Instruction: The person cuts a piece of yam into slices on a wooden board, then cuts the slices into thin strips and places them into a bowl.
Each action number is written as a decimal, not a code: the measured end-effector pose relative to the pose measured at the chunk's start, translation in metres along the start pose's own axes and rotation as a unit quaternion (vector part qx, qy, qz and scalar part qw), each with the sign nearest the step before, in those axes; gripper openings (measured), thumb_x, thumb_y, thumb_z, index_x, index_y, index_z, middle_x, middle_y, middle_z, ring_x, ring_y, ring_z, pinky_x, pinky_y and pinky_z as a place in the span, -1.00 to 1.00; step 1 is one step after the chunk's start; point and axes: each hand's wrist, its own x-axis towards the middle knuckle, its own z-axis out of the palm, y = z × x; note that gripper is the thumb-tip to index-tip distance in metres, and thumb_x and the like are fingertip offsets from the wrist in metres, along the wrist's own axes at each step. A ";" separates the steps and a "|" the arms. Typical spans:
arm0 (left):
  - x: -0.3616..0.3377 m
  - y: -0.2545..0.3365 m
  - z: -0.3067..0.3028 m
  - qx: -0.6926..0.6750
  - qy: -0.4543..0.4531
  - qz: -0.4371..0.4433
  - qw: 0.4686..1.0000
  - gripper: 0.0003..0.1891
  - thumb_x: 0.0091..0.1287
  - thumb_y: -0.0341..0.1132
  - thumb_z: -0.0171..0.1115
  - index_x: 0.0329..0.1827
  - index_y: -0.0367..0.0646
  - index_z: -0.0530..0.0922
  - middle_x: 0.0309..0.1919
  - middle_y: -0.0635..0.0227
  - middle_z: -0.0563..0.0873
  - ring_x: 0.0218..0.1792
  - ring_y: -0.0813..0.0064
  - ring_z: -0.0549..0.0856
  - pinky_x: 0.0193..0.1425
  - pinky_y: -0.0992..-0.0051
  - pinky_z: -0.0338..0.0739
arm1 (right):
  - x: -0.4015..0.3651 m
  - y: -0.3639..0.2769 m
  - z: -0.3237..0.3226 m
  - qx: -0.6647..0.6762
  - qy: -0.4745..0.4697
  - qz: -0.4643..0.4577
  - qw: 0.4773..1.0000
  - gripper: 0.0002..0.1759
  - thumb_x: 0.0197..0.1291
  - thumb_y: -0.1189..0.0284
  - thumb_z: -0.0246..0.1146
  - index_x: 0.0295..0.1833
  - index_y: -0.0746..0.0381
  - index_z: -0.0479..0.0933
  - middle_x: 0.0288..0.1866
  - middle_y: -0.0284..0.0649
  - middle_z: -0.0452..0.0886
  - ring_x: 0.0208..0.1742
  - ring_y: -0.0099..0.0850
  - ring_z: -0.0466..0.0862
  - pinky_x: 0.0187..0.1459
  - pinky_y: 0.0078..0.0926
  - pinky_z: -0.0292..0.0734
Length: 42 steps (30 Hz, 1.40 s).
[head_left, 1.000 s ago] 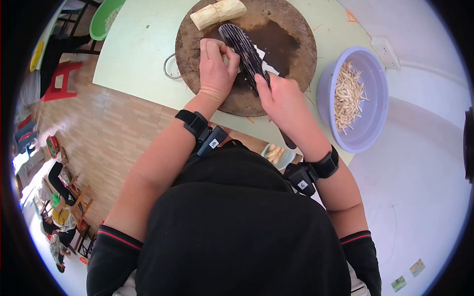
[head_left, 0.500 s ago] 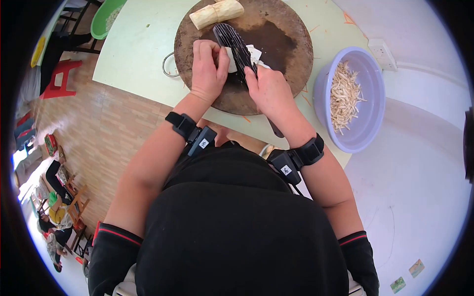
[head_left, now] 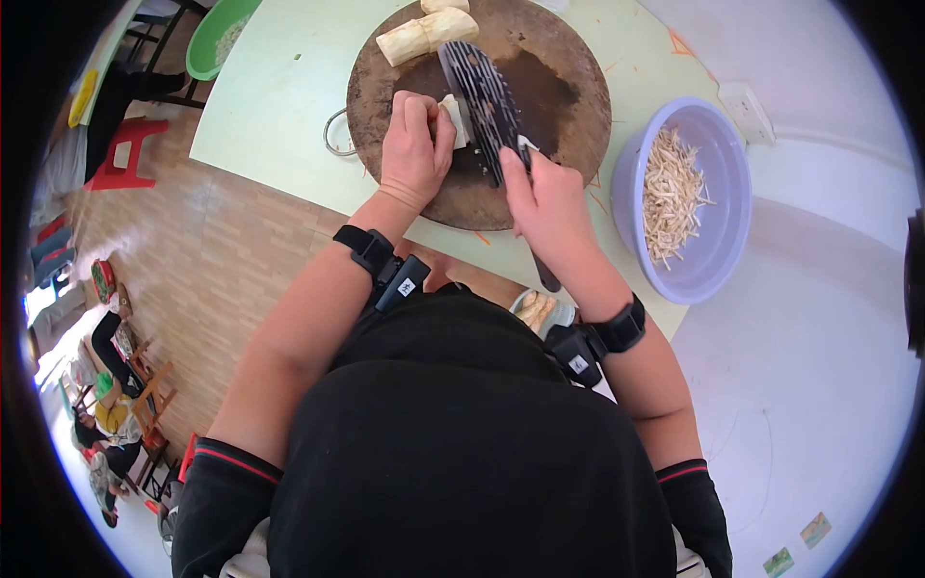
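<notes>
A pale green counter carries a round wooden chopping board with a dark, damp-looking patch. A metal ring shows at the board's left edge. To the right, a lavender basin holds pale cut strips, near a wall socket on a white wall. Beyond the counter's left side are a wood-patterned floor, a red stool and a green basin.

On the board, the left hand has its fingers curled against a white block. The right hand is closed around a knife with a dark, ridged blade, just to the block's right. A peeled piece lies near the board's top.

The left hand covers part of the block, and the blade and right hand hide most of a white slice. A second peeled piece is cut off by the upper edge. The person's body partly blocks a bowl of pale lengths; people at lower left are small and distorted.

Half a second ago, the blade lay closer to the left hand and more white slices showed beside it. The second piece and more of the bowl have come into view.
</notes>
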 end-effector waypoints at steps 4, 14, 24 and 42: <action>0.000 0.000 0.000 0.007 -0.003 -0.005 1.000 -0.81 0.25 -0.56 0.18 -0.20 -0.25 0.32 -0.32 0.10 0.41 -0.39 0.09 0.50 -0.32 0.25 0.47 | -0.014 -0.005 -0.017 0.001 -0.021 0.006 1.000 -0.62 0.41 0.25 0.05 -0.31 0.34 0.53 -0.58 0.08 0.55 -0.49 0.07 0.60 -0.39 -0.04 0.49; 0.001 0.001 -0.002 0.007 -0.008 0.003 1.000 -0.81 0.24 -0.59 0.16 -0.20 -0.26 0.31 -0.31 0.09 0.39 -0.38 0.07 0.49 -0.31 0.23 0.47 | -0.020 -0.010 -0.012 -0.031 -0.045 0.009 0.998 -0.62 0.44 0.24 0.02 -0.30 0.33 0.50 -0.60 0.05 0.55 -0.51 0.06 0.60 -0.44 -0.05 0.49; -0.002 0.002 0.003 -0.013 -0.023 -0.028 0.999 -0.76 0.21 -0.59 0.18 -0.17 -0.25 0.30 -0.28 0.08 0.39 -0.36 0.05 0.51 -0.29 0.22 0.48 | -0.016 -0.012 -0.016 -0.027 -0.054 0.023 0.998 -0.65 0.44 0.28 0.02 -0.28 0.33 0.51 -0.59 0.04 0.55 -0.50 0.05 0.60 -0.42 -0.06 0.48; -0.001 0.003 0.001 0.007 -0.027 -0.016 0.999 -0.79 0.23 -0.56 0.17 -0.19 -0.25 0.31 -0.27 0.07 0.42 -0.34 0.02 0.54 -0.29 0.21 0.53 | 0.007 -0.014 0.001 -0.080 -0.059 0.016 0.995 -0.61 0.44 0.25 0.01 -0.26 0.35 0.52 -0.58 0.08 0.56 -0.46 0.06 0.62 -0.37 -0.03 0.51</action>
